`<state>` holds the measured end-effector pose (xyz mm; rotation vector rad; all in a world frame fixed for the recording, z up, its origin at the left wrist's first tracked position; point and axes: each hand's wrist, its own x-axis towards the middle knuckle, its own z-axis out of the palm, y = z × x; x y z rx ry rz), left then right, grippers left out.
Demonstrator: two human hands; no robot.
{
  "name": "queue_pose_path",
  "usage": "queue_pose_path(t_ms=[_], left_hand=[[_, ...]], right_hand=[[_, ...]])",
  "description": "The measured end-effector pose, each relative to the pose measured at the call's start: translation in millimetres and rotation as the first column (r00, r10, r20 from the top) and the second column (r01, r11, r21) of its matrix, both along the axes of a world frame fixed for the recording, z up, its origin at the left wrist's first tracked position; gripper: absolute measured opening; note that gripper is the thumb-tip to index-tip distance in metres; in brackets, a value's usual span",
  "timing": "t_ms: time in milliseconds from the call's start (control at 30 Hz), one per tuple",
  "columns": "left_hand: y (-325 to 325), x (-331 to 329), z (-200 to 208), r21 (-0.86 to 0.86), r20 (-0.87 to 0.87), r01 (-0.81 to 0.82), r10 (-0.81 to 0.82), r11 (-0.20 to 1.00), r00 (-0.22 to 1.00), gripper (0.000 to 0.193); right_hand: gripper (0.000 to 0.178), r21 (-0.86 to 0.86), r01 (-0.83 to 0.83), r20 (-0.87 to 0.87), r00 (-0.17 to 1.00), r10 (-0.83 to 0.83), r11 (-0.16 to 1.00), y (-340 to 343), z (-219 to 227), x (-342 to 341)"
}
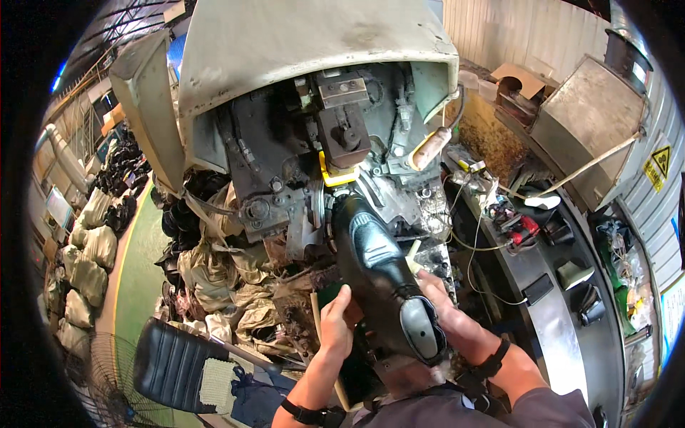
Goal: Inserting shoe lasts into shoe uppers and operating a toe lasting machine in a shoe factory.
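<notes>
A glossy black shoe (pixel 371 246) lies lengthwise in front of me, its toe up against the machine's metal jaws (pixel 342 192) and its open heel end toward my body. In the shoe's opening a grey shoe last (pixel 419 324) shows. My right hand (pixel 449 314) is closed around the shoe's right side near the heel; some of its fingers are hidden. Beside those fingers a pale strip (pixel 413 251) sticks up. Along the shoe's left side is my left hand (pixel 337 321), its thumb raised and apart from the fingers, which are partly hidden at the shoe's edge.
A large machine with a pale hood (pixel 314 36) and a yellow part (pixel 335 175) stands ahead. A work lamp (pixel 430 148) hangs at its right. Shoes, a red tool (pixel 524 230) and a phone (pixel 538 288) lie on the right bench. Sacks (pixel 214 278) and a black chair (pixel 171 364) are left.
</notes>
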<state>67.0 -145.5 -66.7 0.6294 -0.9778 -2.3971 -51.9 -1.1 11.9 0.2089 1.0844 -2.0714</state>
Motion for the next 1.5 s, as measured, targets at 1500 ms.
queue_pose_path(t_ms=[1500], left_hand=[[-49, 173, -299, -0.677, 0.693, 0.003, 0.637, 0.736, 0.338, 0.037]], right_hand=[[0.063, 0.049, -0.46, -0.449, 0.783, 0.431, 0.886, 32, -36, -47]])
